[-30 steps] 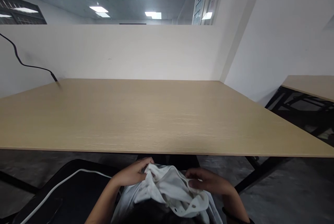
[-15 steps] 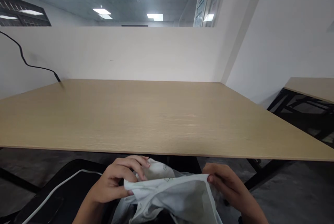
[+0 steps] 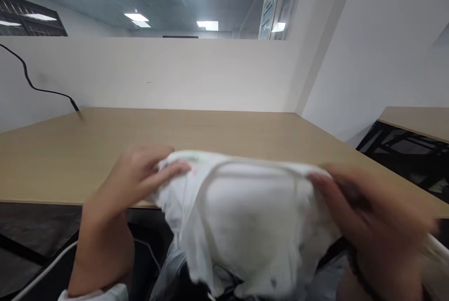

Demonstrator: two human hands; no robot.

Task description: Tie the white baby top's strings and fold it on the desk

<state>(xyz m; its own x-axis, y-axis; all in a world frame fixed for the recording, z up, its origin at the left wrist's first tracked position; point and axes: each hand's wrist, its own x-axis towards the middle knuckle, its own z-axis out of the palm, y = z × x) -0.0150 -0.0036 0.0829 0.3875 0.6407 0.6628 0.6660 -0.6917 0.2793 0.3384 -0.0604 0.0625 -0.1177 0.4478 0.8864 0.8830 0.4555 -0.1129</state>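
Observation:
A small white cloth garment [image 3: 250, 212] with bound seams and a faint print hangs stretched between my hands, over the front edge of the wooden desk [image 3: 217, 132]. My left hand [image 3: 145, 174] pinches its upper left corner, thumb on the near side. At the upper right corner, my right hand [image 3: 368, 207] is closed on the fabric, blurred by motion. Lower down, the cloth falls in loose folds above my lap. Its far side is hidden.
A black cable [image 3: 49, 89] hangs down to the desk's back left corner. White partitions [image 3: 189, 74] rise behind and to the right. A white cord [image 3: 45, 270] runs at the lower left. Another desk [image 3: 414, 118] stands at the right.
Both hands have risen from below the desk edge and moved apart, bringing the garment up and spreading it wider. It now covers part of the desk's front edge.

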